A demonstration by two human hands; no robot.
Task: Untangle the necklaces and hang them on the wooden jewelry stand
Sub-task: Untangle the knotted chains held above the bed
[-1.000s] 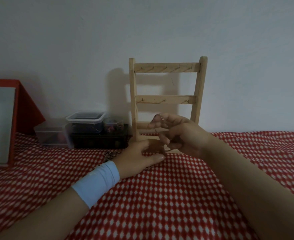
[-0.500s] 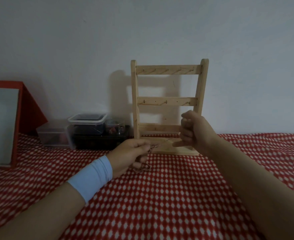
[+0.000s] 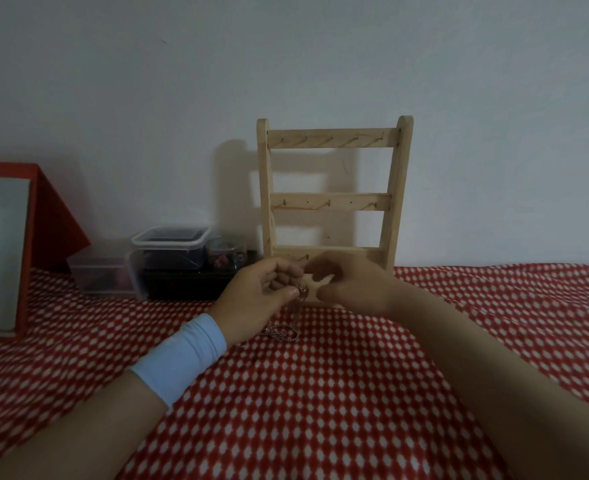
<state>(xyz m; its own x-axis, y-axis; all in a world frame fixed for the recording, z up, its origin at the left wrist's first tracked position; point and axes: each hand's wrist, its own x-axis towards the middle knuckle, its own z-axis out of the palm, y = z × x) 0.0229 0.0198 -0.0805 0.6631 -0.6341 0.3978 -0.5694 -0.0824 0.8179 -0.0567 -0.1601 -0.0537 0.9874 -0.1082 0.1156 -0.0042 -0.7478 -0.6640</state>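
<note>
Centre frame: left hand (image 3: pixel 261 297) pinches the necklaces (image 3: pixel 283 332) up so loose chain dangles onto the cloth (image 3: pixel 320 393), right hand (image 3: pixel 353 285) curls in to pick, though whether it grips I can't tell.

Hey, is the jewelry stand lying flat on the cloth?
No, the stand is upright at the back of the cloth, with its rails level.

Matt pale wooden jewelry stand (image 3: pixel 332 201), shiny metal necklaces (image 3: pixel 282 332), patterned cloth (image 3: pixel 320 393)
</note>
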